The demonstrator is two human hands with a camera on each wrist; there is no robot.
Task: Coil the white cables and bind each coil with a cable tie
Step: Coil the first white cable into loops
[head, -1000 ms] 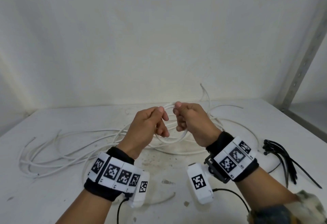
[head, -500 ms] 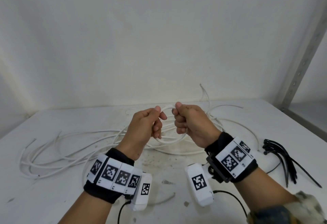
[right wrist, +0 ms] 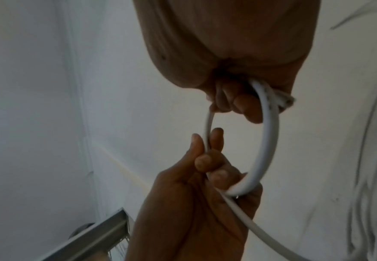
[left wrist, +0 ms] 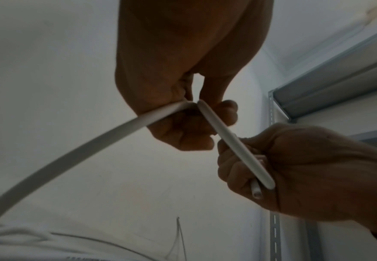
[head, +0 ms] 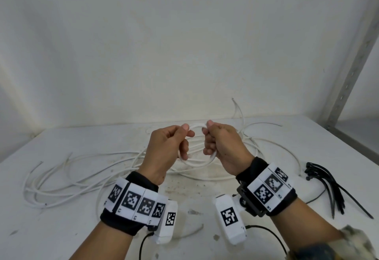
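Note:
Both hands are raised above the table, each gripping one small loop of white cable (head: 198, 162). My left hand (head: 174, 145) pinches the loop's top between thumb and fingers, and the loop's lower part passes through its curled fingers. My right hand (head: 217, 142) grips the other side, with the cable's cut end (left wrist: 256, 191) sticking out of its fist. In the right wrist view the loop (right wrist: 270, 134) runs from my right hand (right wrist: 239, 98) down to the left hand (right wrist: 207, 162). From the left hand the rest of the cable (left wrist: 71, 155) trails down to the table.
Several loose white cables (head: 82, 179) sprawl over the white table (head: 61, 229), from the far left to behind my hands. A bundle of black cable ties (head: 326, 186) lies at the right. A grey metal shelf post (head: 352, 64) rises at the right edge.
The hands have drawn slightly apart and the loop between them has tightened a little. Both grips on the cable stay as they were.

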